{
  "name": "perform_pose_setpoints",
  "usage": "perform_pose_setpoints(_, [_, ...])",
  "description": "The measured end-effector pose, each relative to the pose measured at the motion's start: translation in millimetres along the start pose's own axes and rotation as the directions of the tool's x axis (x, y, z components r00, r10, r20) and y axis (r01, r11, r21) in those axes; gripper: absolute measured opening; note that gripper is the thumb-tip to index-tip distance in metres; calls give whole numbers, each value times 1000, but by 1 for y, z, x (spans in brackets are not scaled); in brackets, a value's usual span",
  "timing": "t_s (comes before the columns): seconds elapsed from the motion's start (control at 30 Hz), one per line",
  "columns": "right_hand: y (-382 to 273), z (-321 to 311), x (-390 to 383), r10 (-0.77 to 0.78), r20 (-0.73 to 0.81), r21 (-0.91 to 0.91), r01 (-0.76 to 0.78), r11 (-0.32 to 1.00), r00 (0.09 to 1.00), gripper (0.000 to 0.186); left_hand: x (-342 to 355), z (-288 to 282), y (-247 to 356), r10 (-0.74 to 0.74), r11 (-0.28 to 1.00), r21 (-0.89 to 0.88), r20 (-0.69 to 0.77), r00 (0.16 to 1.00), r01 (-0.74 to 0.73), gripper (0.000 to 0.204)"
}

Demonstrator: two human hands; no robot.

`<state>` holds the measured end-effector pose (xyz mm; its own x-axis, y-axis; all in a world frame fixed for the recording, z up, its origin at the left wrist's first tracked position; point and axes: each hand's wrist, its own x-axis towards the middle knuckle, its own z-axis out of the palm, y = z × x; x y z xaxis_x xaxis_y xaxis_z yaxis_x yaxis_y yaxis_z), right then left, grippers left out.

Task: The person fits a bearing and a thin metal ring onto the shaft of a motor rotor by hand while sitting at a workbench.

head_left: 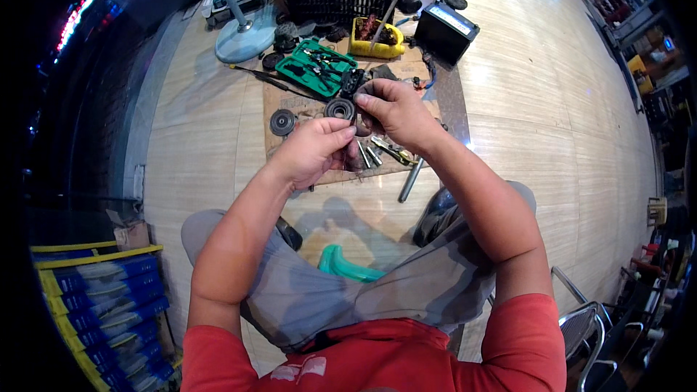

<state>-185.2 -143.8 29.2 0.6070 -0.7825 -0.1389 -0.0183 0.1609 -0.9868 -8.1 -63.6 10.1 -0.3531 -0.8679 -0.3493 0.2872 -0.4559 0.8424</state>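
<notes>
A: Entry one, the part at the hands?
B: Dark ring-shaped part, open centre, just beyond the tips of the left hand, over the cardboard sheet.
A: Fingers?
B: Left: thumb and index brought together at the part's near edge. Right hand: thumb against bent index, at the part's right. Whether either set grips it, I cannot tell; the fingers hide the contact.
A: Reason for the position?
B: Probably to keep the ring's face upward, in plain sight.
A: Arm pose?
B: Both forearms angled inward from the near side, elbows wide, hands meeting between the knees; right hand slightly farther, palm down.
A: Surroundings?
B: Dark disc, flat, left. Green tool case, open, far side. Socket-like metal pieces, near right; metal tube, beyond them to the right. Yellow container, far.
A: Reason for the layout?
B: Presumably easy reach, the cardboard sparing the tiled floor.
</notes>
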Motion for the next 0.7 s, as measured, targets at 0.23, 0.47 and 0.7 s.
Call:
perform_pose_setpoints(0.23, [-6, 5, -7, 61, -41, 154, -54, 987, 997, 16, 0, 13, 3, 241, 779, 621, -166, 956, -88, 16])
perform_pose_setpoints(0.47, [0, 3, -3, 12, -51, 272, 3, 962, 999, 18, 4, 16, 0, 260, 849, 516, -217, 941, -115, 18])
perform_pose_setpoints(0.7, [4, 0, -2, 28, 174, 451, -105, 887, 984, 19, -4, 6, 7, 47, 998, -37, 5, 999, -47, 21])
